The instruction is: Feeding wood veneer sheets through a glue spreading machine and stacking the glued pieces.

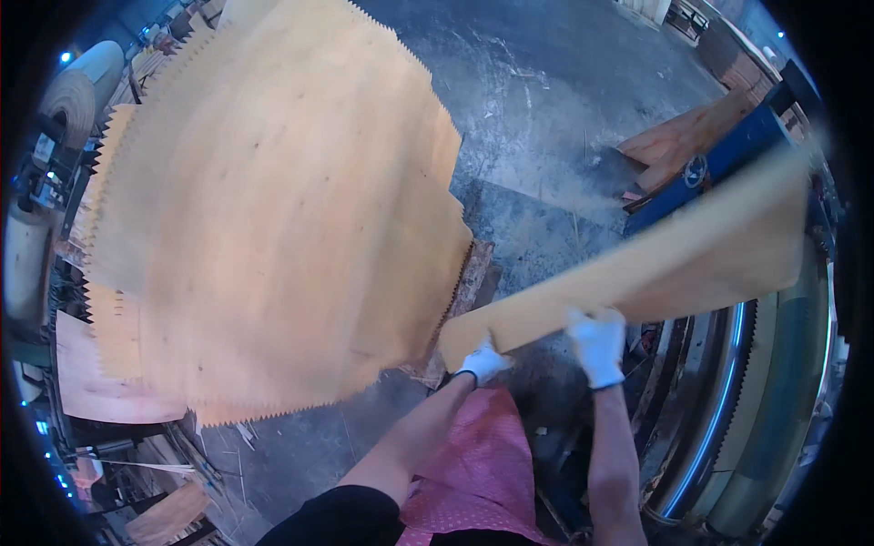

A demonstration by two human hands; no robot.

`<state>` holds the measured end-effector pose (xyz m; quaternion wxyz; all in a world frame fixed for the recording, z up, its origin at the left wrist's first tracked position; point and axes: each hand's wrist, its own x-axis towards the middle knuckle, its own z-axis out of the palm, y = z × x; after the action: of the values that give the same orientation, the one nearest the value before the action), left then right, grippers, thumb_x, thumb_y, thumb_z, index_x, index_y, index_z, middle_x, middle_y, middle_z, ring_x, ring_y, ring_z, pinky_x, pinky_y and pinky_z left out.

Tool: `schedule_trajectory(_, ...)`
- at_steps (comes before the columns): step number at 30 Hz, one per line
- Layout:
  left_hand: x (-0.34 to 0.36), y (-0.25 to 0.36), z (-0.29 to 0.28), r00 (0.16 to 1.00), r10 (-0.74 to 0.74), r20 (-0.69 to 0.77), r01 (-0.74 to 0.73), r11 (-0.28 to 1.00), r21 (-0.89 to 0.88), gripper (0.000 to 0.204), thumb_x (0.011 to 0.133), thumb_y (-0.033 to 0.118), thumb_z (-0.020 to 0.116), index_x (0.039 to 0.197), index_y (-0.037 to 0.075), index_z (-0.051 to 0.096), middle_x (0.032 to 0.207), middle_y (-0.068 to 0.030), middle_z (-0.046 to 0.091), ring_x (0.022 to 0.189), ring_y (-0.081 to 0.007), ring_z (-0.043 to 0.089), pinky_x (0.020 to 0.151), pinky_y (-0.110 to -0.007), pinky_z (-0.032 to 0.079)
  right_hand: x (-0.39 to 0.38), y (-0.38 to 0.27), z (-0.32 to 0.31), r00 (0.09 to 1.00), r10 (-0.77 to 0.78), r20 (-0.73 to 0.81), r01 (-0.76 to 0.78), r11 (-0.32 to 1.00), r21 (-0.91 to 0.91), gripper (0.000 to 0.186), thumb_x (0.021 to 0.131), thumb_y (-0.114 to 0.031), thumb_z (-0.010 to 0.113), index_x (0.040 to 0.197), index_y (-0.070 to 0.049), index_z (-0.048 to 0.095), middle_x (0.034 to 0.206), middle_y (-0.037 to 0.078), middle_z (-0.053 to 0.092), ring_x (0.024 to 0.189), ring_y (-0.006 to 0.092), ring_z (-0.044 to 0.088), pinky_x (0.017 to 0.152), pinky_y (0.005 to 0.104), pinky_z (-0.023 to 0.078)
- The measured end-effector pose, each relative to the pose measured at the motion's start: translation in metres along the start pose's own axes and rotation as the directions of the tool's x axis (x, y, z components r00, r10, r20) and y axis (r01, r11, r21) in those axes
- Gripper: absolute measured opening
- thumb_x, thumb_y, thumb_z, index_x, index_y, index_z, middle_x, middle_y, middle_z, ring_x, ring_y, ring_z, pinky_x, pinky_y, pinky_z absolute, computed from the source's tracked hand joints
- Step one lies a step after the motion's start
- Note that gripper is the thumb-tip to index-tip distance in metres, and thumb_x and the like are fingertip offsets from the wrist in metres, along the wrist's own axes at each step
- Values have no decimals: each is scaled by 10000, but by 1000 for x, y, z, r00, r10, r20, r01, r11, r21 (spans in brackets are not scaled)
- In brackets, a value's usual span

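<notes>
**Veneer strip held in both gloved hands**

Veneer strip (637, 264) is running up and to your right from in front of your waist, its far end blurring near the blue machine frame (728, 155). You are gripping its near end with your left hand (482, 362), white-gloved fingers closed around the lower corner. Your right hand (598, 344), also in a white glove, is clamping the strip's lower edge just beside the left. The strip is hanging in the air, clear of the floor. To your left, a tall stack of veneer sheets (273, 209) with saw-toothed edges is lying on the grey concrete floor (537, 100), near the strip's lower corner. A pink apron (473, 473) is covering your front.
</notes>
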<state>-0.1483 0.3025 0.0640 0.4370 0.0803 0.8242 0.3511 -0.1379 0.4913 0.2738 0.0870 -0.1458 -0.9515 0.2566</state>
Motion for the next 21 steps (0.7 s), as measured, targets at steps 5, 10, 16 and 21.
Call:
schedule_trajectory(5,-32,-121,-76,977,-138,-163,-75,493,-867,893,786,478,690,1481,76,300,1441,-192,409,1241,-337,487,1023,-501,381,-3,-203,51,898,-167,406,-8,918,396,251,818,-163,679,1045,-58,678,894,73,712,811,88,653,783,302,534)
schedule_trajectory(10,-76,-197,-138,846,-532,-21,94,187,-978,938,778,497,718,1500,90,279,1525,-179,311,1303,-365,413,1062,-565,307,-13,-163,66,902,-171,396,-239,567,789,434,856,-135,680,1259,-15,574,1227,73,635,1126,177,605,965,285,460)
schedule_trajectory(16,-45,-204,-128,869,-486,97,320,401,-858,536,861,383,664,1344,199,526,1339,-90,530,1046,-284,554,953,-534,400,-108,48,1,897,412,159,-373,516,771,461,905,-158,635,1316,15,517,1247,109,603,1132,180,582,947,299,489)
schedule_trajectory(21,15,-244,-158,980,-124,-158,99,983,-157,404,907,310,610,1284,167,579,1207,-124,635,1082,-284,610,976,-522,433,-303,263,-75,569,737,-364,-690,669,277,389,948,-246,586,1164,77,617,1140,151,644,1025,222,588,909,351,463)
